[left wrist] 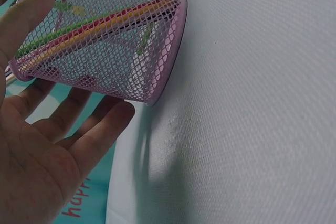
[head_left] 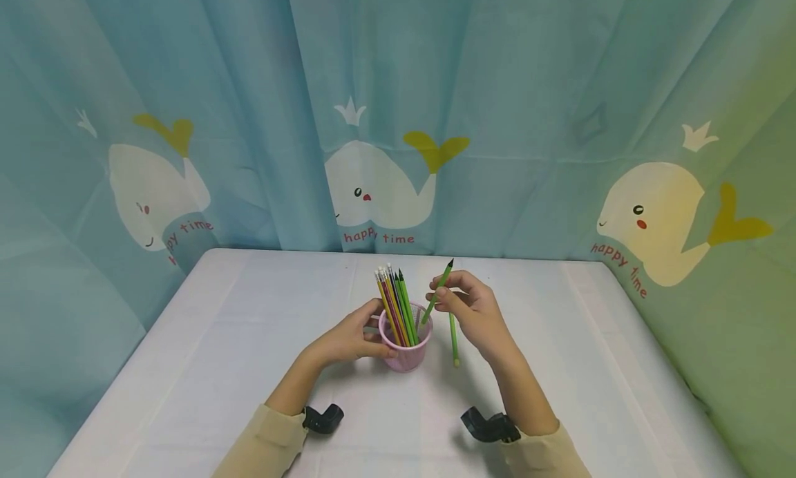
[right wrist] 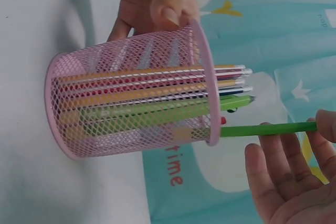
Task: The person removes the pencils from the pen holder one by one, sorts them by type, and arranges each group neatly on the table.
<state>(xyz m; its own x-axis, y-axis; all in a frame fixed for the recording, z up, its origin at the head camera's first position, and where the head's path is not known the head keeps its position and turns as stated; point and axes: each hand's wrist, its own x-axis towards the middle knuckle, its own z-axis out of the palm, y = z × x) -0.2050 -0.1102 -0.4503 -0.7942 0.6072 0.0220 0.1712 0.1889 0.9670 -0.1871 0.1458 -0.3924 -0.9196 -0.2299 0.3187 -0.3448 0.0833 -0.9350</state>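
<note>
In the head view I had both forearms reaching in from the near edge of the bench (head_left: 249,340), angled toward each other. The left hand (head_left: 354,336) cradled the pink mesh cup (head_left: 405,359) from its left side, thumb on the near wall, the other fingers bent behind it. The cup stood upright, with a bundle of pencils (head_left: 398,309) leaning to its left. The right hand (head_left: 475,312), wrist bent inward over the bench, pinched a green pencil (head_left: 430,310), dark tip up, its lower end within the rim on the right. A second green pencil (head_left: 454,340) lay just right of the cup, partly hidden by that hand.

On the left wrist feed, the cup appeared sideways. I could see the thumb near the rim on one side and the other fingers, spread slightly apart, along the opposite wall, so the grip spanned the cup.

From the right wrist I saw thumb and forefinger clamped on the held pencil near its upper end, the remaining fingers fanned beside the shaft. Through the mesh, its pale lower end showed just inside the rim.
</note>
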